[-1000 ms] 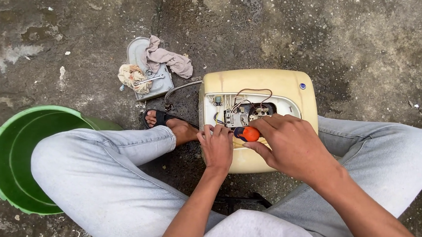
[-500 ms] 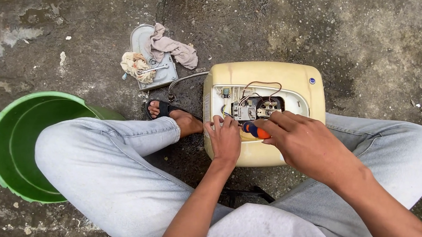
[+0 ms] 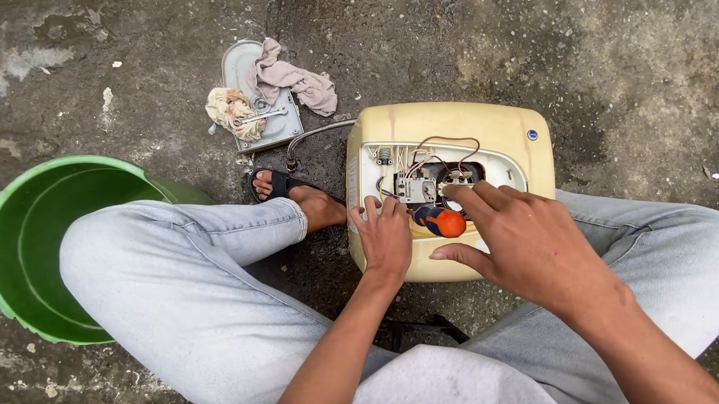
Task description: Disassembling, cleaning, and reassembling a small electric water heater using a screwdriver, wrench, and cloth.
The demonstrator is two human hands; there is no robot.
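Observation:
A cream water heater (image 3: 488, 127) lies on the concrete with its front panel off, showing wires and a small grey control block (image 3: 415, 188). My left hand (image 3: 384, 240) rests flat on the heater's left front edge, fingers slightly apart, holding nothing. My right hand (image 3: 528, 246) hovers over the opening with spread fingers, the index fingertip touching the parts in the dark hole. A screwdriver with an orange and blue handle (image 3: 441, 221) lies on the heater between the two hands, next to the left fingers. Whether either hand touches it I cannot tell.
A green plastic bucket (image 3: 11, 211) stands at the left by my knee. Behind the heater lies a grey metal cover plate (image 3: 282, 128) with rags and a small wrench on it. A flexible hose (image 3: 314, 134) runs to the heater. My sandalled foot (image 3: 293, 196) is beside it.
My right hand has let go of the screwdriver and spread its fingers over the opening. The view has shifted slightly, so the heater now sits lower in the frame.

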